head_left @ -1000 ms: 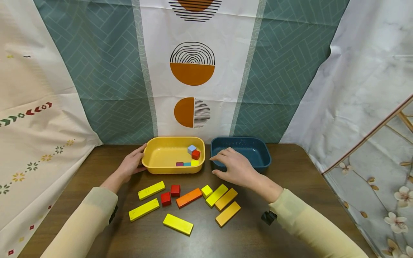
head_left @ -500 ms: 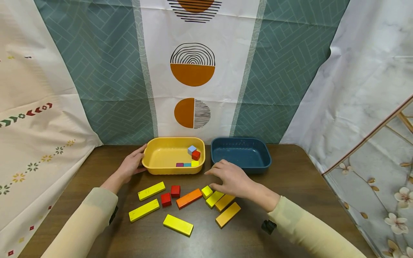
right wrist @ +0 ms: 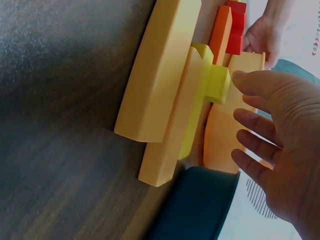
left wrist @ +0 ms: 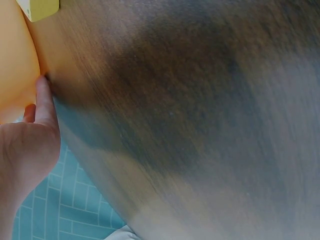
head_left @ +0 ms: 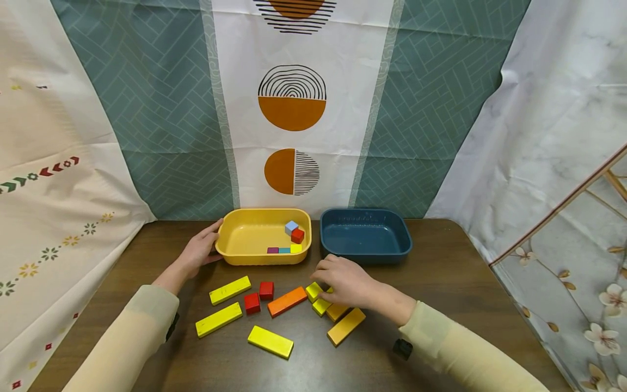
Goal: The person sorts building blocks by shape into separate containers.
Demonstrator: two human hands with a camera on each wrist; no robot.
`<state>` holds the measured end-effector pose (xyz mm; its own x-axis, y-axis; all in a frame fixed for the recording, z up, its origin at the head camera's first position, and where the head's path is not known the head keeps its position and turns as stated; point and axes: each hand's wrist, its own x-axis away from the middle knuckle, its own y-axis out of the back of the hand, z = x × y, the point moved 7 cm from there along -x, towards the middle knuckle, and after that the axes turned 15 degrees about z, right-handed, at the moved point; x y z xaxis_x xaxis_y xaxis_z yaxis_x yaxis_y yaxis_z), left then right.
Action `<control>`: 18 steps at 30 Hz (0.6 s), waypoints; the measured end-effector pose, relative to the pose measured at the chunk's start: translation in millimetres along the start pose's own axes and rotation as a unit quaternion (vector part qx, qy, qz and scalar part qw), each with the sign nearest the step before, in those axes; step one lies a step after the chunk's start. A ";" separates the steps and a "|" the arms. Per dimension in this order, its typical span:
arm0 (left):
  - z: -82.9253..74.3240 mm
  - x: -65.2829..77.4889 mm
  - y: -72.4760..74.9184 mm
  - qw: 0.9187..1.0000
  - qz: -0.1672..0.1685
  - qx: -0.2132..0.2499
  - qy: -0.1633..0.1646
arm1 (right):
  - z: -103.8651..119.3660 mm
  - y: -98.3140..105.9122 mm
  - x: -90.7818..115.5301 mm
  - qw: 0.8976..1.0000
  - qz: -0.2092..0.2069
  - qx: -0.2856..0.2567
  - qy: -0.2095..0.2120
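My left hand rests against the left end of the yellow tray. In the left wrist view its straight finger touches the tray's outer wall. My right hand hovers with relaxed, parted fingers over a yellow cube and a yellow block beside it. Seen from the right wrist, the thumb is close to the yellow cube and nothing lies between the fingers. Two orange-yellow blocks, one nearer block and one partly hidden block, lie below that hand.
Several small cubes, including a red cube, sit in the yellow tray. A dark blue tray stands to its right. On the brown table lie an orange block, two red cubes and several long yellow blocks.
My right hand has come down from the front edge of the blue tray, toward me and slightly left, to the yellow cube. My left hand and the trays have stayed put.
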<state>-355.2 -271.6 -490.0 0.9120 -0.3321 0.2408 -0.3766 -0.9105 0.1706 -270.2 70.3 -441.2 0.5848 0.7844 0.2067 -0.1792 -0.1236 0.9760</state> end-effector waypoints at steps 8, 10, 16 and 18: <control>-0.4 0.7 -0.2 1.000 -0.002 0.000 0.000 | 1.7 -5.6 -8.0 1.000 0.018 0.015 -0.007; -0.4 0.7 -0.3 1.000 -0.001 0.001 -0.001 | 2.2 -6.4 -9.7 0.999 0.019 0.026 -0.006; -0.8 1.2 -0.3 1.000 0.001 -0.001 -0.004 | 3.0 -8.0 -13.3 0.999 0.023 0.047 -0.004; -1.1 1.3 -0.3 1.000 0.001 -0.001 -0.006 | 3.1 -8.3 -14.1 0.999 0.024 0.048 -0.002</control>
<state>-354.1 -271.5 -488.6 0.9132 -0.3364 0.2298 -0.3784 -0.9095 0.1724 -274.6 58.4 -451.9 0.5807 0.7738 0.2531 -0.1308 -0.2182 0.9671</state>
